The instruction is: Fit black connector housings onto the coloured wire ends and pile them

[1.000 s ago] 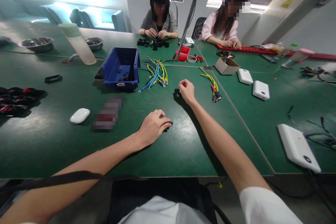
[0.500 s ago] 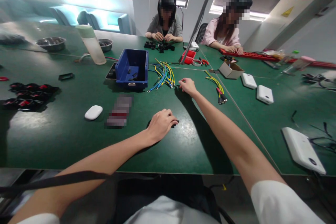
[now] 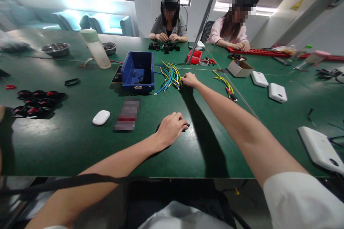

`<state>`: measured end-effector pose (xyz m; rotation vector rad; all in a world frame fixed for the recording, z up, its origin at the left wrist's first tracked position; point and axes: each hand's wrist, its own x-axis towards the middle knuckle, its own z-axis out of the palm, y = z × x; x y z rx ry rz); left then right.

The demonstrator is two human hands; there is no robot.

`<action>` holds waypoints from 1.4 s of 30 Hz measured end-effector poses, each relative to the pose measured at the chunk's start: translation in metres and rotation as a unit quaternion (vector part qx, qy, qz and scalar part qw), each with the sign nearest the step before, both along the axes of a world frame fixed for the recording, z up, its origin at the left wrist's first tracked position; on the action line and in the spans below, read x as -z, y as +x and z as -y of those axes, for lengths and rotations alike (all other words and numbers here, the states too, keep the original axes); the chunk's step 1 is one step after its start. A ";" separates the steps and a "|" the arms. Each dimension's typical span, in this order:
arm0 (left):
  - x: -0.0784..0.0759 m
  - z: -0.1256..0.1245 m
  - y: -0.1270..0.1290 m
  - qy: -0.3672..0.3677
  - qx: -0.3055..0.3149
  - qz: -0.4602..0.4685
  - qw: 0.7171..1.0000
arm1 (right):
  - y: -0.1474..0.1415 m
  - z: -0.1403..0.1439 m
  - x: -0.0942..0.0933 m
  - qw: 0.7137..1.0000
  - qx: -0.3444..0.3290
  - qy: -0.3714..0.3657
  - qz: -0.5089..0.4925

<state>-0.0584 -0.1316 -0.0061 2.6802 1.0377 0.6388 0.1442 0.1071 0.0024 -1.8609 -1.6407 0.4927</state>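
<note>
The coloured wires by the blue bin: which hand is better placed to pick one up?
Probably the right hand: its fingers already touch the coloured wires. The left hand rests nearer the body, covering a small black part.

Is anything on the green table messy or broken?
Nothing looks broken or spilled. The loose bundle of blue, yellow and green wires lies fanned out beside the blue plastic bin, where the right hand touches it.

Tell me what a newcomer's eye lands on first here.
The right hand stretches far across the green table to a bundle of coloured wires beside a blue bin. Nearer, the left hand covers a small black part. Two other people sit working at the far edge.
</note>
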 end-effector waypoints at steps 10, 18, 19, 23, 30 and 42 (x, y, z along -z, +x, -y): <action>-0.001 -0.002 0.001 -0.008 -0.001 -0.024 1.000 | -0.009 -0.017 0.000 0.990 0.000 -0.103 0.097; -0.003 -0.001 0.001 -0.007 -0.004 -0.039 0.999 | -0.014 -0.017 -0.008 0.978 -0.021 -0.187 0.096; -0.003 -0.001 0.001 -0.007 -0.004 -0.038 0.999 | -0.014 -0.015 -0.009 0.977 -0.029 -0.192 0.091; -0.003 -0.001 0.001 -0.006 0.000 -0.034 0.999 | -0.012 -0.010 -0.014 0.974 -0.063 -0.207 0.071; -0.001 -0.001 0.000 -0.007 0.003 -0.020 1.000 | -0.009 0.004 -0.021 0.969 -0.112 -0.217 0.034; -0.001 -0.006 -0.001 0.009 0.000 -0.001 1.000 | -0.001 0.021 -0.039 0.986 -0.109 -0.128 0.001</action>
